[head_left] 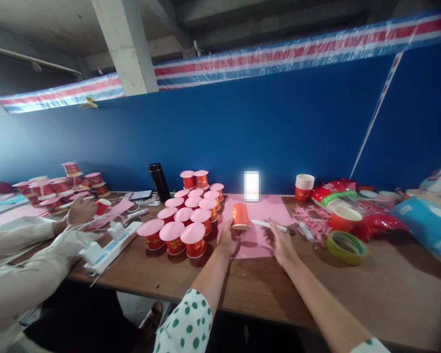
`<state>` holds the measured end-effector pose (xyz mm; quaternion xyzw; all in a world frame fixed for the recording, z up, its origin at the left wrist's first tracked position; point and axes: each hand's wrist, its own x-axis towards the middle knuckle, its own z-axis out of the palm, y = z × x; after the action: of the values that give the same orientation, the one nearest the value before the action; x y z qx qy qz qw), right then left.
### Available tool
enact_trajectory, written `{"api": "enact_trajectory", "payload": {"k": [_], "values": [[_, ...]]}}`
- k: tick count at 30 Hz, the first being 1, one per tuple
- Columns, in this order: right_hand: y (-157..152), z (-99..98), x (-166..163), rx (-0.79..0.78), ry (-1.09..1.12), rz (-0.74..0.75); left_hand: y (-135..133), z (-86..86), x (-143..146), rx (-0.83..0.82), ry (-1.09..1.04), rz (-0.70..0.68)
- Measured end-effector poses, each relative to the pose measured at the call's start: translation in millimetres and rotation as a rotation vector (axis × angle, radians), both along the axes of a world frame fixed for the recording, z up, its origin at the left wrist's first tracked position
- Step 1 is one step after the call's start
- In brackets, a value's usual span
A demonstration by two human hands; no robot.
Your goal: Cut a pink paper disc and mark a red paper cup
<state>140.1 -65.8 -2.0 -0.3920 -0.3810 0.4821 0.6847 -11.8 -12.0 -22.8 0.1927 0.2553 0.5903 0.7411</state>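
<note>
My left hand (229, 239) grips a red paper cup (240, 216) turned mouth-down on a pink paper sheet (264, 208) on the wooden table (389, 289). My right hand (281, 242) rests on the same sheet just right of the cup, its fingers closed around a white pen (269, 224) that points toward the cup. Left of my hands stands a cluster of several upturned red cups capped with pink paper discs (185, 223).
A black flask (159, 181), a lit phone (252, 186), a stack of cups (304, 187), pink scraps (310, 220), an open red cup (343, 217), a green tape roll (347, 246), red bags (334, 192). At left, another person's hand (81, 211), a power strip (110, 243), more capped cups (59, 189).
</note>
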Motion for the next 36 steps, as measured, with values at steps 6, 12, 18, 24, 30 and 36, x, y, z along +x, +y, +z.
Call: {"api": "enact_trajectory", "payload": {"k": [6, 12, 18, 24, 30, 36], "values": [[-2.7, 3.4, -2.3, 0.009, -0.03, -0.023, -0.2, 0.2, 0.4, 0.026, 0.04, -0.017], [-2.9, 3.4, -2.6, 0.022, -0.057, -0.031, -1.1, -0.5, -0.1, 0.089, 0.072, -0.018], [-3.1, 3.9, -2.8, 0.021, -0.058, -0.029, -1.2, -2.7, -0.3, 0.152, 0.09, -0.025], [-2.1, 2.8, -2.6, 0.018, -0.058, -0.029, -1.6, -2.3, -1.0, 0.168, 0.103, -0.041], [-0.2, 0.6, -1.5, 0.018, -0.045, -0.01, -1.5, -1.5, -1.4, 0.14, 0.082, -0.041], [2.3, -2.5, 0.4, 0.018, 0.012, -0.006, -2.1, -0.3, -0.6, 0.045, 0.039, -0.034]]}}
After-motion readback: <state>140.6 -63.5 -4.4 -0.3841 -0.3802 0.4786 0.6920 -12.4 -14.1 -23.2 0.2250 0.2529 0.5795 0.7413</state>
